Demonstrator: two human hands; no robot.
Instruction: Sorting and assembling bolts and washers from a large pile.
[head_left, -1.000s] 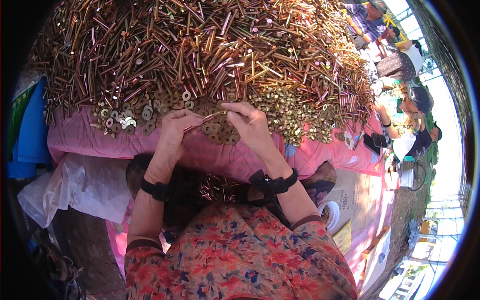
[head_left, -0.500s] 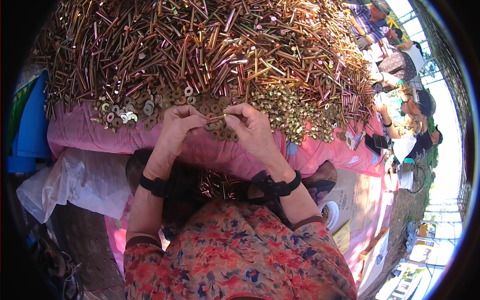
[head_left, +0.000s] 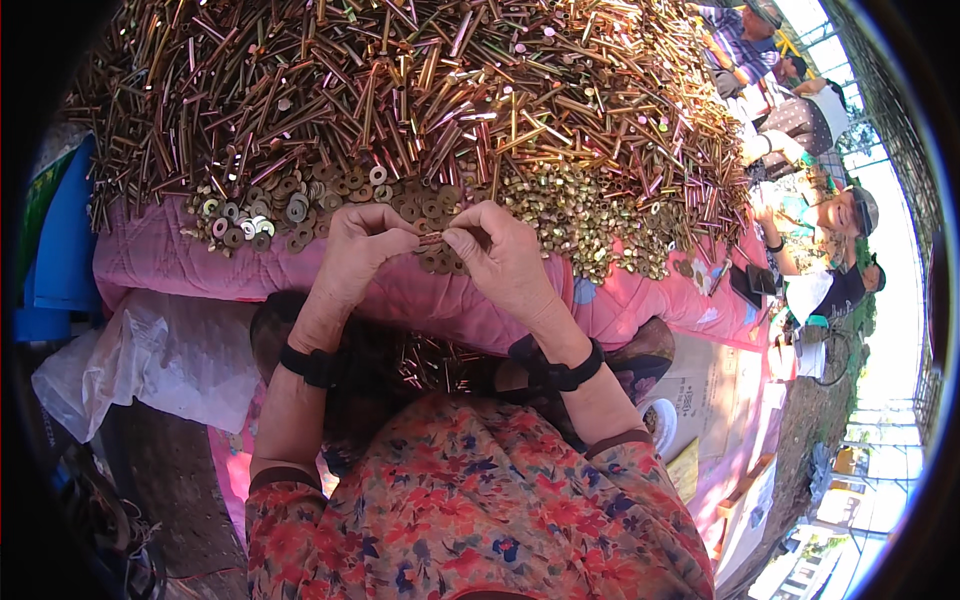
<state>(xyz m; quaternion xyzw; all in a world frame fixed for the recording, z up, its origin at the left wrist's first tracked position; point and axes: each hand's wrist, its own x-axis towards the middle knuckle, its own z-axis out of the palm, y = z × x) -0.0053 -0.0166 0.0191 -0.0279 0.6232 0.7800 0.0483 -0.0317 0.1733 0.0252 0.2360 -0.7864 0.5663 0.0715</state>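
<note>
A slim coppery bolt runs crosswise between my two hands above the near edge of the pink quilted cover. My left hand pinches one end between thumb and fingers. On the other end, the thumb and bent forefinger of my right hand are closed; whether a nut sits under those fingertips is hidden. Just beyond my hands lie brassy flat washers, with small gold nuts to the right. A broad heap of similar coppery bolts covers the far side.
More bolts lie in my lap. Clear plastic sheeting hangs at left beside a blue container. A dark phone-like object rests at the cover's right edge. A white tub stands lower right. Several people sit along the right.
My right hand has moved slightly left and down along the bolt, so less of it shows between my fingertips. My left hand keeps its pinch.
</note>
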